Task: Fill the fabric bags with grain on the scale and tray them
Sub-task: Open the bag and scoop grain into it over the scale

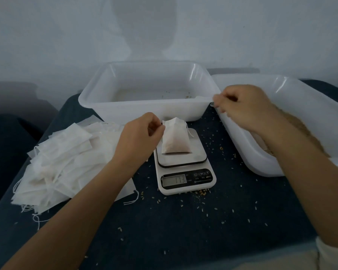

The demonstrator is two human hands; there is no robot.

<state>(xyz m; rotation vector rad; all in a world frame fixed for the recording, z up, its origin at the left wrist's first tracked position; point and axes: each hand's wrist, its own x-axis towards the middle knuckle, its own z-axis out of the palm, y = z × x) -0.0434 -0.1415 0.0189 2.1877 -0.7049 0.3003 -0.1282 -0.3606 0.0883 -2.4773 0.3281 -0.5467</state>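
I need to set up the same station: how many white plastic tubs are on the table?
2. One tub stands behind the scale; the other tub is to its right, holding grain.

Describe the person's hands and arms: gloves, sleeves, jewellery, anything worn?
Both hands, left hand and right hand, are bare: no gloves, rings or watch show. The forearms are uncovered too. Only at the lower right corner does a pale sleeve edge appear.

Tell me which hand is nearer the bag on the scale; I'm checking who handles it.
Left. The left hand is at the upper left corner of the bag, fingers curled against its edge. The right hand is farther off to the right, over the tray corners.
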